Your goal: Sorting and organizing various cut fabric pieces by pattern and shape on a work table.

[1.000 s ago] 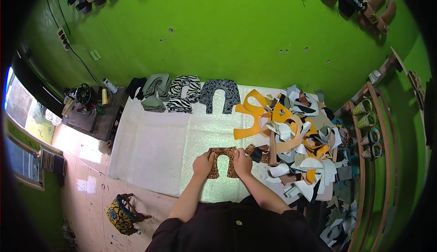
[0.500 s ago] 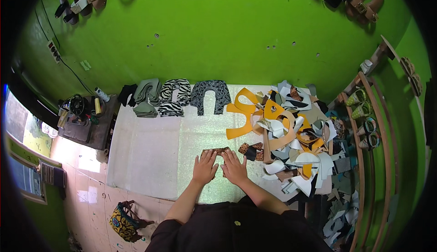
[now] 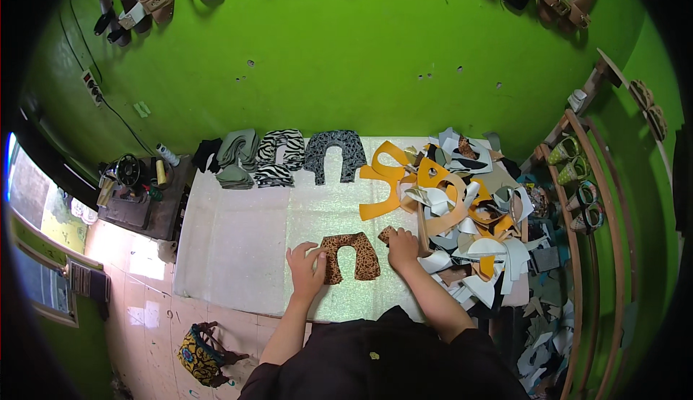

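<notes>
A horseshoe-shaped leopard-print piece point(image 3: 349, 243) lies flat on the white table, its opening toward me. At its left edge is my left hand point(image 3: 307, 270), fingers apart, the thumb side touching or nearly touching the material. To the right of the piece, my right hand point(image 3: 403, 248) is closed over a second leopard-print piece point(image 3: 387, 235). Only this piece's left end shows; the hand hides the rest. Along the table's far side lie a grey-black patterned horseshoe piece point(image 3: 335, 147), zebra-print pieces point(image 3: 280, 156) and folded grey-green pieces point(image 3: 238, 147).
A heap of white, orange and grey offcuts point(image 3: 476, 205) covers the table's right side, beside orange cut pieces point(image 3: 380, 198). At left stands a sewing machine point(image 3: 128, 172). A wooden rack with sandals point(image 3: 570, 162) is at right. A patterned stool point(image 3: 198, 357) stands on the floor.
Both hands have moved apart from the leopard-print horseshoe, uncovering it. My right hand has shifted right onto the other leopard-print piece; my left hand has slid to the left edge.
</notes>
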Demonstrator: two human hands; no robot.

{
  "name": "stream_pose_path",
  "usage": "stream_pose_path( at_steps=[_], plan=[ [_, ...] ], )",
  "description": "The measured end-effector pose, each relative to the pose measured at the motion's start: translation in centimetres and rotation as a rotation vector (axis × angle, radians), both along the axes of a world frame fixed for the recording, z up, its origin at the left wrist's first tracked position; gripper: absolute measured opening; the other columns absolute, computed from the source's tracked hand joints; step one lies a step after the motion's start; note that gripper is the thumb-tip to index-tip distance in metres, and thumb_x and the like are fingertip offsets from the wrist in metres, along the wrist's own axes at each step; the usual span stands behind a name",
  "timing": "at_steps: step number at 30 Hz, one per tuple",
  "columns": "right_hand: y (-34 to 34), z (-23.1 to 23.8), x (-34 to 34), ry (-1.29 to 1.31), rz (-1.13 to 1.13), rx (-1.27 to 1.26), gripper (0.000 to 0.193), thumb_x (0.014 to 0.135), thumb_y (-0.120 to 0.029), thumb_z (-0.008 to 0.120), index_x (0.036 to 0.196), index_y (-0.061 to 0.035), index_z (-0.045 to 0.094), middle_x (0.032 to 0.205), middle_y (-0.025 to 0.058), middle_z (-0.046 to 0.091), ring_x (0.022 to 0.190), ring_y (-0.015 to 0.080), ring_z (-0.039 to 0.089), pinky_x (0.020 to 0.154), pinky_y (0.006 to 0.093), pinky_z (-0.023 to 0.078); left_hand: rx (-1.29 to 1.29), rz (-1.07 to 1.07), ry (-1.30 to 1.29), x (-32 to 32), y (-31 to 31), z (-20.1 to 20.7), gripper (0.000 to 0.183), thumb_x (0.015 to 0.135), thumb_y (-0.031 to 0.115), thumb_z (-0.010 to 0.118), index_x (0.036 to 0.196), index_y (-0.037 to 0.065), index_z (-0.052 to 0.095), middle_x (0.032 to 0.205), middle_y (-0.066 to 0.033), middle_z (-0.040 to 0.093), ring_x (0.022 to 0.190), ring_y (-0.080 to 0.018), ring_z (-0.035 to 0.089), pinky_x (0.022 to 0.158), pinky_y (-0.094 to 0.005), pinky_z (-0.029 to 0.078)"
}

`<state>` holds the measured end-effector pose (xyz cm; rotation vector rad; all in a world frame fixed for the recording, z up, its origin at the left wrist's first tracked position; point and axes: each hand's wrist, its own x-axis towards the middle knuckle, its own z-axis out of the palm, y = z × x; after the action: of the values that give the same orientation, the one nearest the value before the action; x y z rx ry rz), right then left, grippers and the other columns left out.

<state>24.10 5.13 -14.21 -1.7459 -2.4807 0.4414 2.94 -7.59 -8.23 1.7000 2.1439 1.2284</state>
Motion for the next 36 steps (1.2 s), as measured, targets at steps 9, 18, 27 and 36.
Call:
stream_pose_path(
  at_steps=[9,18,27,36],
  plan=[
    [-4.0,12.9,0.3,0.45,0.094,0.431,0.011,0.076,-0.015,0.066,0.086,-0.0103,0.067,0.086,0.0069,0.053,0.075,0.0192,0.054,0.064,0.0338,0.041,0.063,-0.195,-0.384,2.3,1.3,6.0,0.026,0.076,0.016,0.066,0.1,0.006,0.062,0.103,-0.0113,0.056,0.103,-0.0281,0.05,0.095,-0.0394,0.034],
    [-6.5,18.3,4.2,1.159,0.437,-0.333,0.013,0.073,0.006,0.057,0.081,-0.0007,0.065,0.101,0.0092,0.057,0.087,0.0158,0.058,0.075,0.0258,0.046,-0.139,-0.72,-0.17,4.5,2.3,11.1,0.058,0.068,0.032,0.075,0.116,0.009,0.053,0.119,-0.0116,0.054,0.116,-0.0286,0.047,0.103,-0.0412,0.027],
    [-7.1,16.5,6.8,1.427,0.228,-0.476,0.015,0.069,0.005,0.048,0.072,0.0011,0.062,0.102,0.0135,0.057,0.085,0.0174,0.056,0.076,0.0255,0.043,-0.26,-0.618,-0.735,4.1,1.0,10.1,0.011,0.083,0.01,0.063,0.086,0.001,0.057,0.078,-0.0028,0.059,0.077,-0.006,0.053,0.07,-0.0251,0.045],
    [-6.0,18.0,6.5,0.963,0.559,-0.433,0.055,0.078,-0.022,0.066,0.126,-0.0026,0.047,0.129,0.0161,0.046,0.126,0.0246,0.038,0.105,0.0365,0.027,0.399,-0.543,0.143,4.4,0.9,11.9,0.019,0.064,0.009,0.073,0.077,0.006,0.059,0.091,-0.0081,0.061,0.082,-0.0279,0.058,0.077,-0.0395,0.047]
  ],
)
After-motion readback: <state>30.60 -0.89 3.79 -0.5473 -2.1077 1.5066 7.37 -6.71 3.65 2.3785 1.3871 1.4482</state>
